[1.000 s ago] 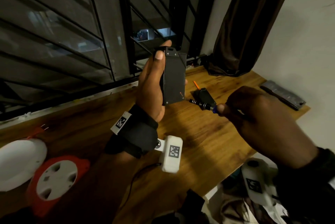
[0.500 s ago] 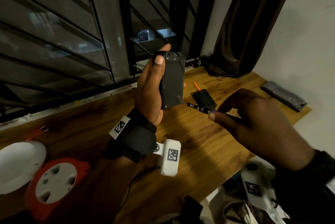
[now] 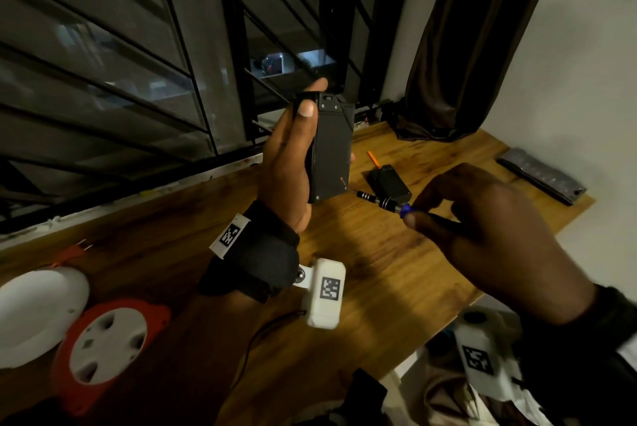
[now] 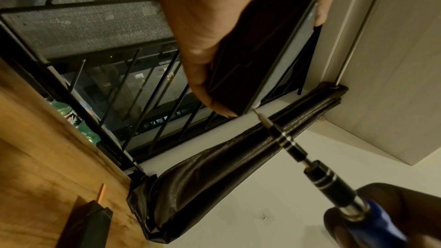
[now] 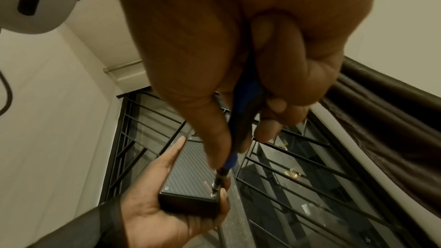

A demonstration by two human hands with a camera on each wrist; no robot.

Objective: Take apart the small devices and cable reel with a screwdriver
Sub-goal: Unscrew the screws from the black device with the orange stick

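My left hand (image 3: 293, 163) holds a black box-shaped device (image 3: 332, 146) upright above the wooden table (image 3: 379, 288), thumb along its left edge, fingers behind it. My right hand (image 3: 482, 236) pinches the blue handle of a small screwdriver (image 3: 382, 202). Its tip sits at the screw in the device's lower right corner, as the left wrist view shows the screwdriver (image 4: 296, 150) against the device (image 4: 260, 50) and the right wrist view shows the device (image 5: 188, 182) under the screwdriver (image 5: 229, 161). A red and white cable reel (image 3: 107, 350) lies at the near left.
A second small black device (image 3: 391, 182) and an orange stick (image 3: 372, 158) lie on the table behind the screwdriver. A white round cover (image 3: 38, 312) sits far left, a grey flat bar (image 3: 541, 176) at the right edge. Window bars (image 3: 172, 46) and a dark curtain (image 3: 465, 46) stand behind.
The right hand's fingers have shifted on the screwdriver handle, opening and pinching again while the tip stays at the corner screw. The left hand and device have barely moved.
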